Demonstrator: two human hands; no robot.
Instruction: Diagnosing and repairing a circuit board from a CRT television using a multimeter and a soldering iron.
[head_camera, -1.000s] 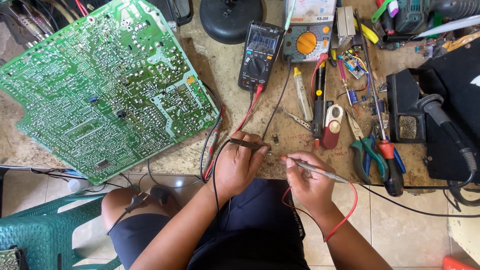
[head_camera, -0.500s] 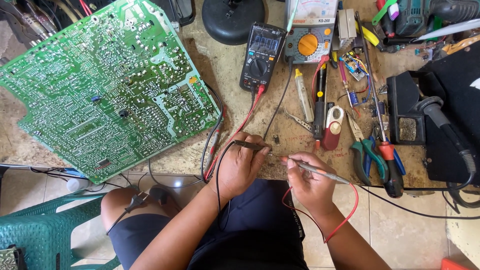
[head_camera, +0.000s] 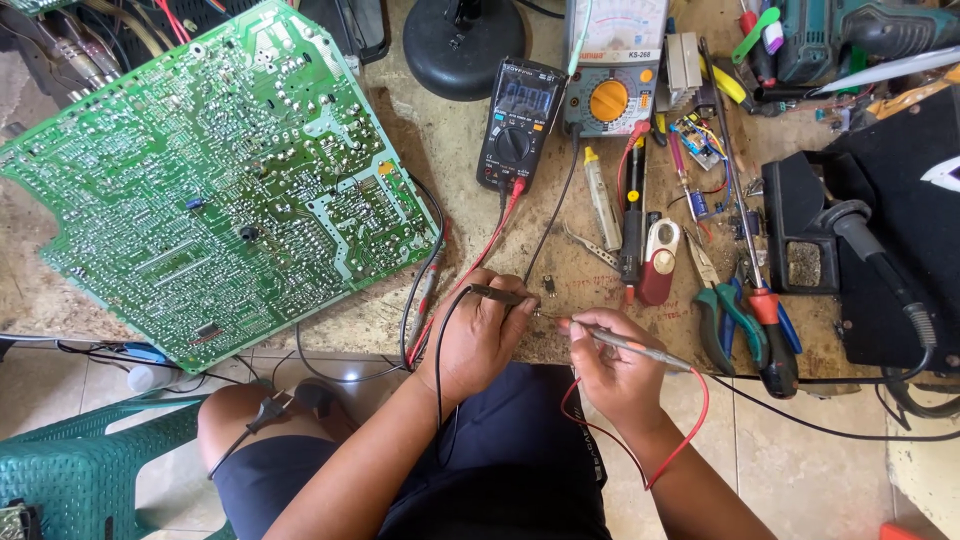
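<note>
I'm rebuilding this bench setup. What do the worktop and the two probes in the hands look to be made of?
Worktop: likely wood or board, matte tan, scuffed and stained. Probes: the left hand holds a dark probe, probably plastic; the right hand holds a grey shiny probe, metal or plastic, unclear.

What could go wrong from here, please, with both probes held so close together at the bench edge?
The tips of the black probe in the left hand and the red-leaded probe in the right hand nearly meet, so they might touch and spoil the reading on the dark multimeter. The red lead loops below the right wrist and could snag. The work sits at the table edge, so a small part might fall.
</note>
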